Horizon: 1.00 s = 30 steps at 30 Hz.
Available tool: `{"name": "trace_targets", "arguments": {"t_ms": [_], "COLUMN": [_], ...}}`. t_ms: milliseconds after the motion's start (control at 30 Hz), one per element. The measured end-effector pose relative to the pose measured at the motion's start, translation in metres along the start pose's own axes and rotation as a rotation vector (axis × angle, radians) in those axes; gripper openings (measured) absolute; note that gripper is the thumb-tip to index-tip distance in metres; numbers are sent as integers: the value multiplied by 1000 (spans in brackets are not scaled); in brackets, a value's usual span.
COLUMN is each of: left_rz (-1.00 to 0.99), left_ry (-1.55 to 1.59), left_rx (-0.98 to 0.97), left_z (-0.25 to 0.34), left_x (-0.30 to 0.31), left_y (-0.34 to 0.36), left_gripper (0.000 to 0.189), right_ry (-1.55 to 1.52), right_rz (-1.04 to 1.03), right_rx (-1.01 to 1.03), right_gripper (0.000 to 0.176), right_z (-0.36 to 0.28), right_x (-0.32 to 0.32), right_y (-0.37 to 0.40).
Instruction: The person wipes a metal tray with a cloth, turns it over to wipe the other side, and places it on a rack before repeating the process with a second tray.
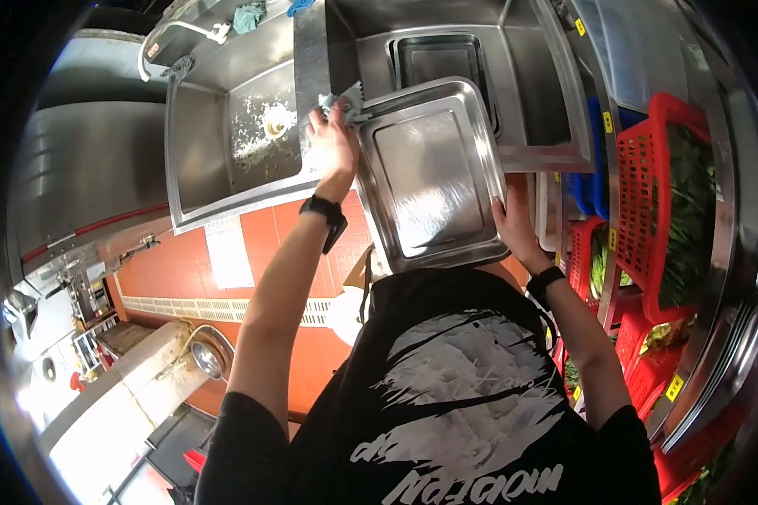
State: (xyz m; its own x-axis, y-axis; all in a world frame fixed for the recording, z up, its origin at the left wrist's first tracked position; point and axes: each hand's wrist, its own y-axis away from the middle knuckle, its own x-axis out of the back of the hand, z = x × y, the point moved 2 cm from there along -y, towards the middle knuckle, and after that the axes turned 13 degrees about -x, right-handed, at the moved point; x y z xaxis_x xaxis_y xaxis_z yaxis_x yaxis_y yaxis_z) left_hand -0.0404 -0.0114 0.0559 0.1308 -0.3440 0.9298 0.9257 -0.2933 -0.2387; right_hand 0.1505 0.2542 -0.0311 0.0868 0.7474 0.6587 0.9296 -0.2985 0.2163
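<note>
A shallow stainless steel tray (421,189) is tilted in front of my body, its far end over the edge of the right sink. My left hand (334,145) is closed on a pale grey-green cloth (353,103), pressed against the tray's far left corner. At the tray's right rim, my right hand (516,225) grips the edge near the corner closest to me; its thumb shows on top and the other fingers are hidden under the tray. Another metal tray (442,61) lies in the right sink, partly covered by the one I hold.
The left sink (202,139) has white food scraps (265,135) around its drain. A white faucet hose (177,27) and a green cloth (249,17) are at its back edge. Red baskets (640,168) of leafy greens stand on a metal rack to the right.
</note>
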Motion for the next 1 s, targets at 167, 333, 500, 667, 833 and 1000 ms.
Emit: {"name": "trace_targets", "arguments": {"t_ms": [167,333,500,667,833,1000], "left_rz": [2,0,-73,-172,-300,-200], "left_ry": [-44,37,98,166,35,-165], "left_rx": [150,-11,-340,-646,-305,-127], "left_z": [15,62,163,188,86,-18], "left_x": [-21,-42,-86,-85,-26,0], "left_y": [-16,-46,-60,-51,-47,-10], "left_gripper": [38,37,36,34,39,42], "right_ry": [108,256,267,268,191,145], "right_rz": [82,85,37,71,22,106], "right_rx": [60,15,24,-5,-42,127], "right_gripper": [22,22,26,23,22,21], "right_z": [-1,-13,-6,-12,-4,-1], "right_x": [-1,5,3,7,2,-1], "right_y": [3,7,7,9,6,4]}}
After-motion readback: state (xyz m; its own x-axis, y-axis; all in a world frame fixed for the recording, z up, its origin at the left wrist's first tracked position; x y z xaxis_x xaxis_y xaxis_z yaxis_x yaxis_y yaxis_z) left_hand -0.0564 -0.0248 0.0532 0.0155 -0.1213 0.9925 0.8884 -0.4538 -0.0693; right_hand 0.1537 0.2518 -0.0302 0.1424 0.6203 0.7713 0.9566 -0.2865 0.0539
